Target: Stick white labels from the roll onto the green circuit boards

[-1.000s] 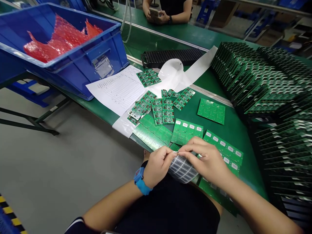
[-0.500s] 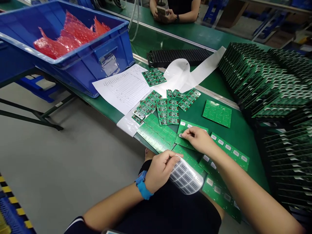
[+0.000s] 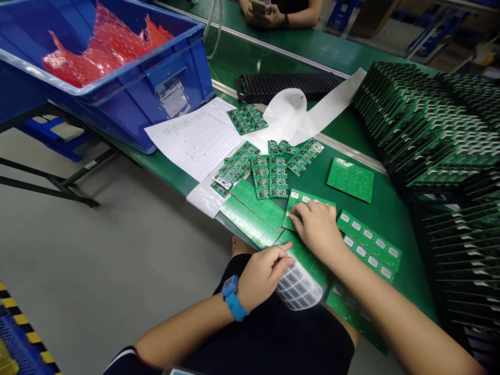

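My left hand (image 3: 265, 276), wearing a blue wristwatch (image 3: 231, 291), is closed on a curved sheet of printed labels (image 3: 300, 286) above my lap. My right hand (image 3: 318, 226) is over a green circuit board (image 3: 296, 203), thumb and fingers drawn together at its left edge. A small white label (image 3: 288, 213) shows at the fingertips, against the board; the hand partly covers it. White labels also sit along that board's top edge. To the right lie a labelled board (image 3: 369, 235) and another (image 3: 355, 312), partly under my forearm.
Bare-backed boards (image 3: 250, 213) and small component boards (image 3: 269, 174) lie left of my hands. A printed paper (image 3: 195, 138) is beside a blue crate (image 3: 156, 94) with red bubble wrap (image 3: 117, 49). Racked boards (image 3: 433, 125) stand at right. Across the bench a person's hands (image 3: 269, 18) hold a phone.
My right hand has shifted slightly and lowered over the board, its fingers more bent. The label sheet has tilted a little in my left hand. The view has moved slightly.
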{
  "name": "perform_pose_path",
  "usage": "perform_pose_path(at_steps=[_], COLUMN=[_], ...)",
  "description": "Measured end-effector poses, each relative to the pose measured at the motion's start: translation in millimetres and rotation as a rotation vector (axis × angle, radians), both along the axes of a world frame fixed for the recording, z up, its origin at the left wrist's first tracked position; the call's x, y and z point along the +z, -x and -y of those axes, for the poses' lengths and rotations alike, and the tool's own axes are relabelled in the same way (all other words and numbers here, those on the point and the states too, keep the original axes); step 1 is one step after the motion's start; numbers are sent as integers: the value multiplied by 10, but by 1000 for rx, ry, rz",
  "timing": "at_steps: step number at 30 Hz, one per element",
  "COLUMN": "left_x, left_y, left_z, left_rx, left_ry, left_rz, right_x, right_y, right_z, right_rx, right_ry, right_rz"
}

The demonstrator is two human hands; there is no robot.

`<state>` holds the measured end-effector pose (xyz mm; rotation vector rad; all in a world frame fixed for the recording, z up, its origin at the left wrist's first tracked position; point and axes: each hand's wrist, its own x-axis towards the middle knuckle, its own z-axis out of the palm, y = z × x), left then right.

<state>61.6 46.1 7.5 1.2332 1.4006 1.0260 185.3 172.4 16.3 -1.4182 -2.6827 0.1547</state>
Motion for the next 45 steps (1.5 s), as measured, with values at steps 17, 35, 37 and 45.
perform_pose_path(at_steps=[17,35,37,45], left_x=[15,23,8,-27], left_y=[-29,15,6,-13], left_z=[34,126,125,170], left_rx=[65,312,308,246], left_ry=[-8,-15,-10,58], left_rz=[1,-4,24,159], right_x=[28,-44,-39,-108], right_y=[-236,-297,-292,-264], right_z=[-31,-177,-176,-26], right_rx=[148,59,79,96], right_ry=[23,423,399,151], right_rz=[-99,-393,-381,-306])
